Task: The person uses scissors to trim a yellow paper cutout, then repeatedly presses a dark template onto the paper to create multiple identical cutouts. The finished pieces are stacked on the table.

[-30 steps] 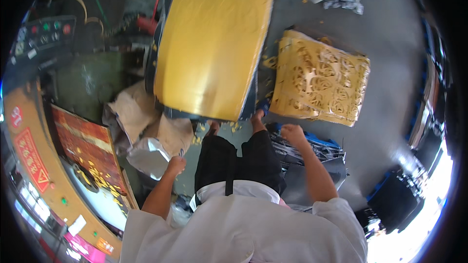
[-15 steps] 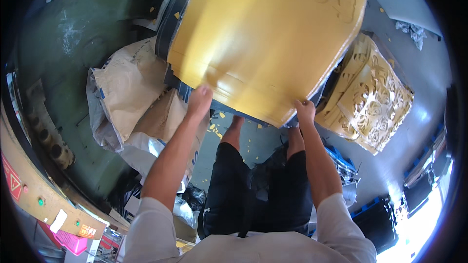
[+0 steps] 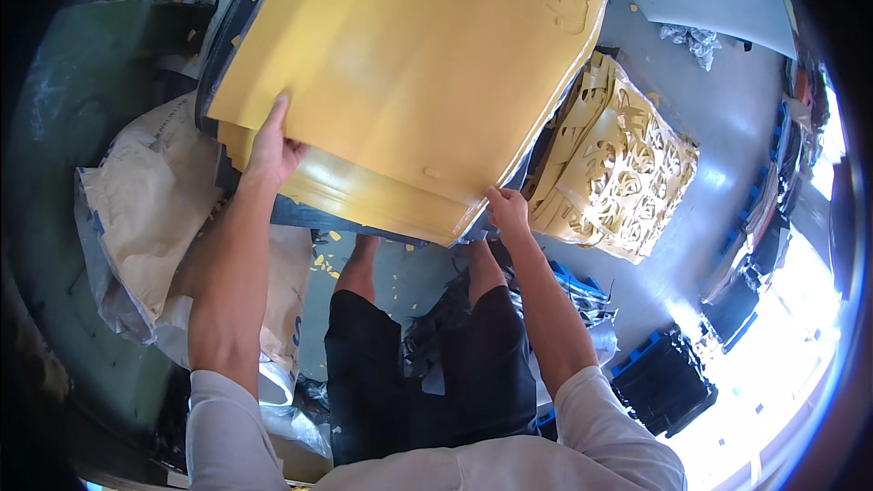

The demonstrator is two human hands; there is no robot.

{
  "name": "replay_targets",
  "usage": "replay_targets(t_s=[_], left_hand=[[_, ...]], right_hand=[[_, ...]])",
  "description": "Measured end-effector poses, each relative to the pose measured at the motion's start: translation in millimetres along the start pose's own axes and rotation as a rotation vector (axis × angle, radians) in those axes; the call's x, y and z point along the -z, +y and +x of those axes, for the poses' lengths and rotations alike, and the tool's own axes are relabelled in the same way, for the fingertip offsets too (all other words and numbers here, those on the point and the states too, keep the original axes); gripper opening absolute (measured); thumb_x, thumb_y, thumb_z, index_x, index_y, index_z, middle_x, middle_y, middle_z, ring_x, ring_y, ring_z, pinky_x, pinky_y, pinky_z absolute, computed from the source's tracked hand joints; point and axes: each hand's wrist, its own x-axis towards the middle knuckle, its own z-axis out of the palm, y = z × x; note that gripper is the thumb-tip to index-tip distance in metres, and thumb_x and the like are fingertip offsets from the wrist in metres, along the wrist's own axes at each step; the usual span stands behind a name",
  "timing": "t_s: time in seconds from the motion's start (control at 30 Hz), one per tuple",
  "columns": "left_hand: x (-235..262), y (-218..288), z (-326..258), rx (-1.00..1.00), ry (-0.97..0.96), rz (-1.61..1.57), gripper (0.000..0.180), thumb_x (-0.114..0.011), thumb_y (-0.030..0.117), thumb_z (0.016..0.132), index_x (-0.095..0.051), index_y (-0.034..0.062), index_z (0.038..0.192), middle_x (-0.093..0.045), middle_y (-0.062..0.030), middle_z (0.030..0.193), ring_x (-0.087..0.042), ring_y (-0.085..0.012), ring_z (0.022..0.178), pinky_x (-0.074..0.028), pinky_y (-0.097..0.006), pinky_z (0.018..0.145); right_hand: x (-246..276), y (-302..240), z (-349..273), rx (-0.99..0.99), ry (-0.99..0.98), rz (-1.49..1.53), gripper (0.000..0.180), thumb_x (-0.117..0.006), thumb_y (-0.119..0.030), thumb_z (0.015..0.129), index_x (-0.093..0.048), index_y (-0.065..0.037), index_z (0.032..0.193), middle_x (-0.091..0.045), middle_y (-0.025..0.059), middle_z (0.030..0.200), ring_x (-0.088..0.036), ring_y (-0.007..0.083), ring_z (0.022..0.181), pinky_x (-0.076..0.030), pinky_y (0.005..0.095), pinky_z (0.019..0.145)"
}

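Observation:
A large, glossy yellow sheet (image 3: 400,64) with cut or pressed curved outlines near its far edge lies on top of a stack of similar sheets (image 3: 364,200). My left hand (image 3: 275,147) is closed on the near edge of the top sheet toward its left corner, thumb above and fingers partly hidden beneath. That edge is raised a little, showing the sheets below. At the near right corner, my right hand (image 3: 507,211) pinches the sheet's edge with thumb and forefinger.
Right of the stack lies a pile of yellow sheets with cut-out holes (image 3: 627,164). Large brown paper sacks (image 3: 145,191) stand at left. Small yellow scraps (image 3: 326,264) dot the grey floor near my feet. Black bundles on blue pallets (image 3: 664,382) sit at lower right.
My view has swung to the right, so everything sits further left. My left hand has taken hold of the top sheet's near edge and lifted it slightly; my right hand stays at the right corner.

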Motion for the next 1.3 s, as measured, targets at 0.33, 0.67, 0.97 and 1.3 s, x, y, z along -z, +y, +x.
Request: replay_targets(t_s=[0.33,0.67,0.97,1.3], left_hand=[[-93.2,68.8,-329.8,-0.5,-0.457,0.19,0.041,-0.07,0.03,0.105,-0.064,-0.0015,0.13,-0.072,-0.0101,0.105,-0.073,-0.0177,0.078,-0.058,-0.033,0.058],[-20.2,72.9,-598.4,-1.447,-0.756,1.206,0.056,-0.064,0.002,0.089,-0.054,-0.0086,0.143,-0.063,-0.0241,0.142,-0.072,-0.0421,0.109,-0.06,-0.045,0.091],[140.4,4.9,-831.2,-1.231,-0.473,1.113,0.05,-0.061,0.003,0.086,-0.064,-0.001,0.136,-0.07,-0.0168,0.134,-0.073,-0.0396,0.102,-0.06,-0.049,0.081],[345.8,-110.2,-862.0,-1.028,-0.352,0.118,0.044,-0.056,0.033,0.114,-0.068,-0.0028,0.136,-0.074,-0.0152,0.13,-0.071,-0.0256,0.117,-0.057,-0.041,0.102]], right_hand=[[78.3,-28.0,-123.5,-0.15,-0.383,0.563,0.049,-0.065,-0.041,0.108,-0.065,-0.002,0.138,-0.073,0.0118,0.116,-0.072,0.0217,0.097,-0.057,0.0329,0.081],[211.2,-179.8,-447.7,0.763,0.153,-0.561,0.08,-0.086,-0.025,0.083,-0.054,-0.008,0.155,-0.061,0.0227,0.15,-0.059,0.0384,0.139,-0.042,0.0472,0.12],[232.8,-289.0,-665.6,1.537,-1.178,-0.928,0.023,-0.085,-0.016,0.081,-0.08,0.001,0.096,-0.079,0.0165,0.099,-0.075,0.0313,0.104,-0.055,0.0397,0.095],[147.1,-158.1,-749.2,1.428,-1.707,-0.746,0.033,-0.083,-0.024,0.092,-0.079,0.009,0.098,-0.077,0.0185,0.086,-0.074,0.0269,0.074,-0.055,0.0344,0.068]])
